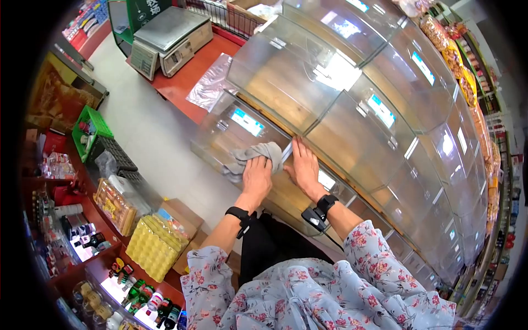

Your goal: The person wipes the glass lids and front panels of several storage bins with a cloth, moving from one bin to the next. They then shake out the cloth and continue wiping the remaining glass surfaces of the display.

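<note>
A crumpled grey cloth (237,163) lies against the clear front lid of a display bin (220,125) that carries a blue-and-white label (247,122). My left hand (257,179) grips the cloth from above, its fingers bent over the fabric and pressing it to the plastic. Just to the right, my right hand (306,166) rests flat with fingers stretched out near the wooden strip between the bins. Nothing is in that hand. Part of the lid under the cloth is hidden.
Rows of clear bins (396,121) rise on the right. A weighing scale (170,41) and a plastic bag (212,82) sit on the red counter (179,91). Yellow egg trays (157,247), a green crate (91,132) and shelves of bottles stand at left.
</note>
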